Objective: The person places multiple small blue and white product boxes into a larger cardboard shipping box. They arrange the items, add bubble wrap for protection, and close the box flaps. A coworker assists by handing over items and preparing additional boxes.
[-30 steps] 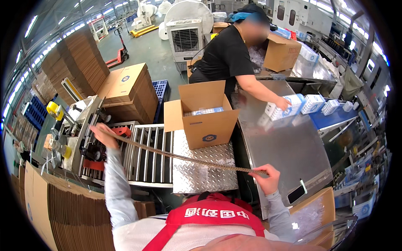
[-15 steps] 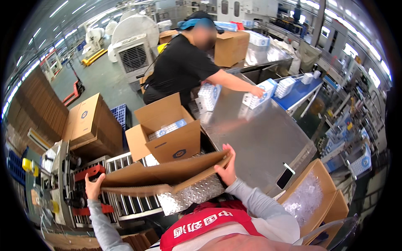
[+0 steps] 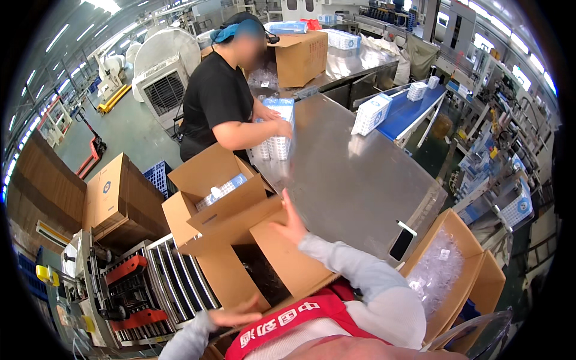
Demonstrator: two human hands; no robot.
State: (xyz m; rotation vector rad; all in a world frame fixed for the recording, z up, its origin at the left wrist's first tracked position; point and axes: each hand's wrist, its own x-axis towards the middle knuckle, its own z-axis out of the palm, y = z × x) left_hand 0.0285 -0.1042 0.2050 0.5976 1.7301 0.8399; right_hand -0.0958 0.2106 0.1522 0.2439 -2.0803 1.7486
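In front of me is a brown cardboard carton [image 3: 300, 259], its flaps turned inward with a dark gap between them. My right hand [image 3: 291, 223] rests against its right side near the far corner, fingers stretched out and thumb over the cardboard. My left hand [image 3: 237, 313] lies at the near left edge of the carton, its fingers extended and slightly blurred. Just beyond stands a second open carton [image 3: 216, 221] with blue-and-white packs [image 3: 222, 191] inside.
A roller conveyor [image 3: 174, 270] with red brackets lies to the left. On the right are a metal table [image 3: 360, 186], a phone [image 3: 401, 245] and a box of clear plastic [image 3: 438, 270]. Across the table, a co-worker [image 3: 222, 102] handles packs; another pack [image 3: 372, 113] stands by the blue belt [image 3: 414, 108].
The flattened carton has been spread into a box shape and its flaps folded in. My left hand has come nearer to me. The co-worker has drawn packs leftward.
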